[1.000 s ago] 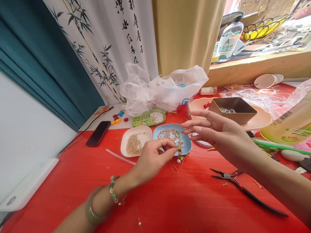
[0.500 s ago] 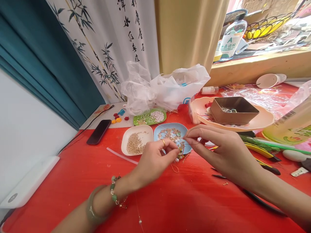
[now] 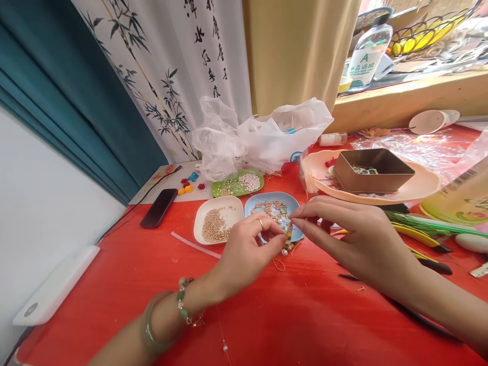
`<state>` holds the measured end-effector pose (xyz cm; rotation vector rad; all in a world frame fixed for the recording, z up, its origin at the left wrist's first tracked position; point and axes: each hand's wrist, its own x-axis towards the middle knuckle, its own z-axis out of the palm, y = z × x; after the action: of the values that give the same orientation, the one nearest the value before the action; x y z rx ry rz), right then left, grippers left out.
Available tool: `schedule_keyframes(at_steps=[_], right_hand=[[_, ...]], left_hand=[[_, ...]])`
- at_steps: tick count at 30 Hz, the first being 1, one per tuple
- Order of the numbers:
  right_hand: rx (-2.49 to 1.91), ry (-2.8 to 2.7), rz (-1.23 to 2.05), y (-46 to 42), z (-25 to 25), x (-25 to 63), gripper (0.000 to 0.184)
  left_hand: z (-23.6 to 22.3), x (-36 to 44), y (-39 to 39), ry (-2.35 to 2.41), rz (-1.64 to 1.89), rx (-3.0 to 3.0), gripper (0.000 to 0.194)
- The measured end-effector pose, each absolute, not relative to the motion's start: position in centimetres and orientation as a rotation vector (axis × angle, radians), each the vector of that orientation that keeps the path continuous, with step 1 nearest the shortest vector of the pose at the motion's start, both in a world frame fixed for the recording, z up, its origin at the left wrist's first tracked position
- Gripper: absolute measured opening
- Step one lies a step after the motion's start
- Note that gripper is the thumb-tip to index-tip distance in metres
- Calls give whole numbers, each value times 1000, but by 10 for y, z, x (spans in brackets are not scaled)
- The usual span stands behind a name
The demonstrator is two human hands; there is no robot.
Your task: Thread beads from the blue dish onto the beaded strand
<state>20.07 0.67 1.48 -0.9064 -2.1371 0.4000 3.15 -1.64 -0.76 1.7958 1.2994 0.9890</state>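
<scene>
My left hand (image 3: 249,249) reaches in from the lower left, thumb and fingers pinched on a beaded strand (image 3: 287,245) of small yellowish beads with a white pearl at its lower end. A thin thread loop (image 3: 279,265) hangs below those fingers. Close beside it, my right hand (image 3: 354,229) has thumb and forefinger pressed together on a fine thread, mostly too thin to make out. Both hands are over the near edge of a blue plate (image 3: 252,199) of gold and pale beads. Left of it, a cream plate (image 3: 198,213) holds small gold beads.
Behind lies a green plate (image 3: 216,191) with pearls. A phone (image 3: 159,208) is at the left, near a clear tube (image 3: 194,244). On the right are a brown box (image 3: 375,183) on a peach tray (image 3: 432,184) and yellow-black pliers (image 3: 417,238). Plastic bags (image 3: 267,140) stand behind.
The view has shifted slightly, so everything appears a little further right. Both hands keep their pinches. The thread by my right fingertips shows less than before.
</scene>
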Motion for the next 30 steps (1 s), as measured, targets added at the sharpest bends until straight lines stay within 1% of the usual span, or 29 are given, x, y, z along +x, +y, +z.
schedule_keyframes(at_steps=[6, 13, 22, 30], right_hand=[[-997, -2067, 640, 7, 16, 201, 19], [-929, -1851, 899, 8, 21, 203, 18], [-843, -1423, 1282, 14, 29, 211, 16], [-795, -1242, 1380, 23, 34, 218, 13]], left_hand=[[-6, 30, -17, 1224, 957, 1779, 11], [-6, 29, -19, 1230, 962, 1985, 13], [-15, 28, -16, 1168, 914, 2041, 13], [-18, 30, -17, 1104, 875, 2151, 15]])
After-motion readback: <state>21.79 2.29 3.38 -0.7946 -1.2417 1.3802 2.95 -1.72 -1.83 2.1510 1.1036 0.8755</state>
